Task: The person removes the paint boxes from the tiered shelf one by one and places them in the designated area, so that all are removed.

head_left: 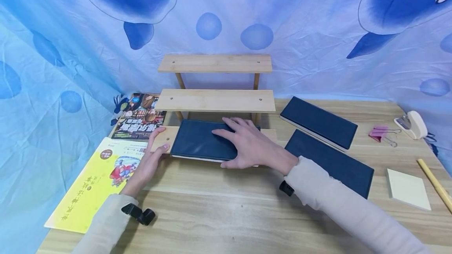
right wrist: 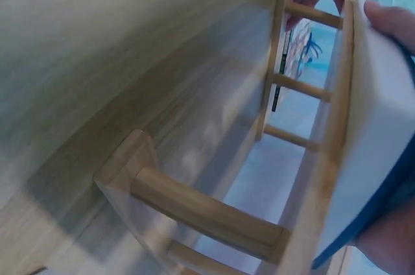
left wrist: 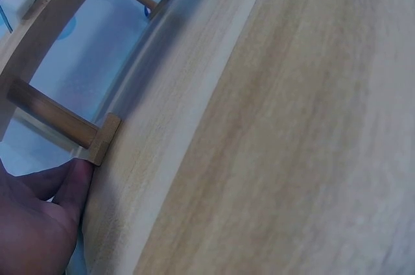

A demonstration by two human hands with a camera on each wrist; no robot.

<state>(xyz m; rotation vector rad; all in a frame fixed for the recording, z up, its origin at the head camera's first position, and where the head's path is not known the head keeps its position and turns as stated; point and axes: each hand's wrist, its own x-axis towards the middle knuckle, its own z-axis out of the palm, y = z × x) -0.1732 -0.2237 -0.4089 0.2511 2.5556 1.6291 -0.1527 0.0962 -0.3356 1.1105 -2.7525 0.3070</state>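
Observation:
A three-tier wooden rack (head_left: 215, 100) stands at the middle of the table. On its lowest tier lies a notebook (head_left: 203, 140) with a dark blue cover and white edges, seen from the side in the right wrist view. My right hand (head_left: 245, 144) holds this notebook from above, fingers spread over the cover and thumb at the near edge. My left hand (head_left: 150, 160) grips the left end of the lowest tier. In the left wrist view its fingertips (left wrist: 74, 181) touch the rack's foot (left wrist: 104, 140). Part of the cover is hidden under my right hand.
Two more dark blue notebooks (head_left: 319, 122) lie right of the rack. A yellow book (head_left: 95, 183) and a dark magazine (head_left: 139, 117) are at left. Farther right are pink binder clips (head_left: 379, 133), a white stapler-like item (head_left: 414, 124), a cream notepad (head_left: 407, 189) and a yellow stick (head_left: 436, 185).

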